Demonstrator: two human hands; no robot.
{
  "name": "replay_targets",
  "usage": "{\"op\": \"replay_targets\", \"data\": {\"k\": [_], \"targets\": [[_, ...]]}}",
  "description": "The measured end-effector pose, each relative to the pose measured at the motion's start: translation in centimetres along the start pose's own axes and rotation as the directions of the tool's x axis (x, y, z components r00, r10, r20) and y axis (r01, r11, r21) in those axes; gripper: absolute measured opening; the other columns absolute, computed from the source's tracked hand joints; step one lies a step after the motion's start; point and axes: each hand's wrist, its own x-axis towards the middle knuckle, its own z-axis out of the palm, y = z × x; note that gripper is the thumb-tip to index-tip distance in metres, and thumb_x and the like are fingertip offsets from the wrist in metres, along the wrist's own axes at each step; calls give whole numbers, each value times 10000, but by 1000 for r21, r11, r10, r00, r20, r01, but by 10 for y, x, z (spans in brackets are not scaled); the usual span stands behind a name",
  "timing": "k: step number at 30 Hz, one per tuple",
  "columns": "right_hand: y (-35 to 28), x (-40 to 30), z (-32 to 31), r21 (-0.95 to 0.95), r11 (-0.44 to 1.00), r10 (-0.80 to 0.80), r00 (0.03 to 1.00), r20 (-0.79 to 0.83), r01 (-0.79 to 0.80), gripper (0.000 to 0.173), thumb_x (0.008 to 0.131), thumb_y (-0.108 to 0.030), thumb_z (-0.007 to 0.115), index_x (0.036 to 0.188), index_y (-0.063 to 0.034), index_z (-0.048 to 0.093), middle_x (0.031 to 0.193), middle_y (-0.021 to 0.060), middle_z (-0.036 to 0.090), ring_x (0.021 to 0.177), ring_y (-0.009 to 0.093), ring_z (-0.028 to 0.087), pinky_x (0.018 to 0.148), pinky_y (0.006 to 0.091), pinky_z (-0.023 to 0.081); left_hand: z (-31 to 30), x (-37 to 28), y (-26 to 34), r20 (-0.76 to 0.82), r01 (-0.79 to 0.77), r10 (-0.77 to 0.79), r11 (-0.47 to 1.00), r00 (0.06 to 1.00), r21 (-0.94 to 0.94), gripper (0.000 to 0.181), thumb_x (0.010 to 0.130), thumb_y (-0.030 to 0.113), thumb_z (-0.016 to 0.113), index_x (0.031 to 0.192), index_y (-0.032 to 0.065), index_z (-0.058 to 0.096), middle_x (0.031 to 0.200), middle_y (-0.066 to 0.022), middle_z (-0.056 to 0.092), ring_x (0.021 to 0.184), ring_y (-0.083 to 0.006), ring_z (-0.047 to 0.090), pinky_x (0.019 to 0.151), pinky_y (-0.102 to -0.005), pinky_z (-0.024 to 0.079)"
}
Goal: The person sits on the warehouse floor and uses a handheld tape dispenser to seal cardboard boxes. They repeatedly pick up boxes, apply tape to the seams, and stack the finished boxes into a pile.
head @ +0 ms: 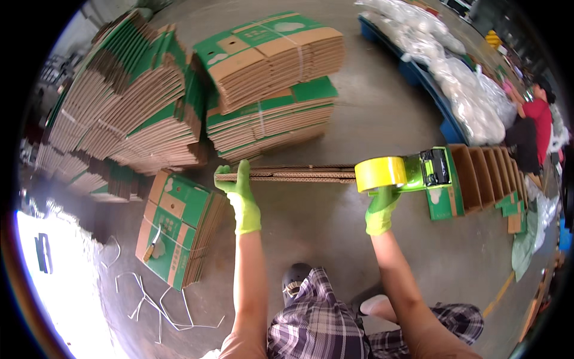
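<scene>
Several flattened cardboard sheets, seen edge-on as one thin stack, stretch between my two gloved hands. Around their left end is my left hand, in a green glove, with thumb and fingers on either side. My right hand, also gloved, grips a green tape dispenser carrying a large roll of yellow tape. That roll overlaps the stack's right end, so whether my right fingers also touch the cardboard is hidden. A knife with a wooden handle lies on a strapped bundle of flat green-and-brown boxes at lower left.
Bundled flat cartons are piled ahead and at left. Opened boxes stand in a row at right. Plastic-wrapped goods lie on a blue pallet, beside a person in red. Cut straps litter the floor.
</scene>
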Motion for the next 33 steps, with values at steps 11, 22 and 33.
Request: {"op": "replay_targets", "data": {"k": [11, 22, 33], "targets": [[-5, 72, 50, -167, 984, -35, 988, 151, 60, 272, 898, -238, 573, 1073, -30, 549, 945, 50, 609, 777, 134, 612, 658, 302, 518, 67, 81, 16, 184, -71, 63, 997, 981, 35, 707, 653, 166, 830, 1193, -47, 426, 1094, -124, 542, 980, -208, 520, 888, -333, 423], [24, 194, 60, -434, 878, 319, 923, 216, -202, 646, 836, -446, 531, 1337, -55, 414, 1186, 178, 580, 1105, 287, 561, 884, 403, 466, 61, 101, -41, 342, -176, 71, 942, 937, 287, 688, 809, 310, 714, 1328, -9, 395, 1290, -155, 510, 1136, -206, 523, 903, -362, 469], [14, -20, 36, -110, 988, 85, 983, -165, -104, 330, 797, -89, 650, 1110, -24, 569, 1035, 98, 636, 944, 178, 609, 798, 334, 498, -96, 90, -72, 365, -11, -73, 975, 928, 223, 599, 823, 305, 683, 1269, 15, 407, 1245, -134, 486, 1083, -221, 504, 889, -361, 446]]}}
